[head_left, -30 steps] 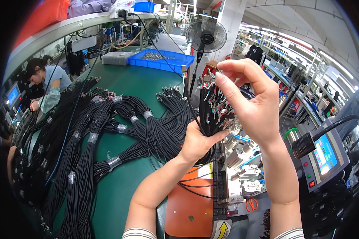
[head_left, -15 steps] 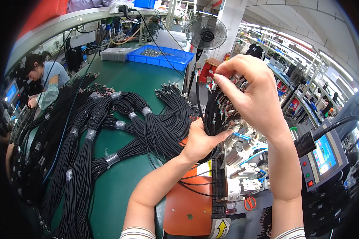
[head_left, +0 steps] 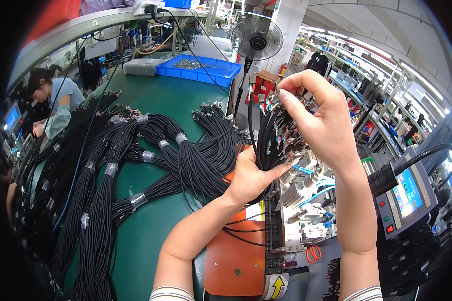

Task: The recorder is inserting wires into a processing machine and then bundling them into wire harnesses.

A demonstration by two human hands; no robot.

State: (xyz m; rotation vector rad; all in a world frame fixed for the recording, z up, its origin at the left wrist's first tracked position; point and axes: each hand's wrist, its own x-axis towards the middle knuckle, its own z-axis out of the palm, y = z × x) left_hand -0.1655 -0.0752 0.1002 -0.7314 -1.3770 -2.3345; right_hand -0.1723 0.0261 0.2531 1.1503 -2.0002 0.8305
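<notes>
My left hand [head_left: 251, 176] is wrapped round a thick bundle of black cables [head_left: 267, 138], just below its upper end. The cable ends fan upward, showing small coloured wires and metal connectors. At the top of the bundle my right hand [head_left: 322, 113] pinches with thumb and forefinger at the connector ends; which piece lies between the fingertips is too small to tell. More black cable bundles [head_left: 206, 163], bound with clear tape, lie on the green table to the left of my hands. Beneath the held bundle stands a machine with white and metal fittings [head_left: 306, 226].
An orange plate [head_left: 236, 261] sits at the machine's near left. A control screen [head_left: 408, 193] with buttons stands at right. On the green table [head_left: 140, 93] are a blue tray of small metal parts [head_left: 198, 72] and a fan [head_left: 256, 40] behind. A person [head_left: 58, 95] works at far left.
My right hand has shifted slightly right along the bundle's top, its fingertips still together. The left hand keeps its grip. The whole view has shifted slightly.
</notes>
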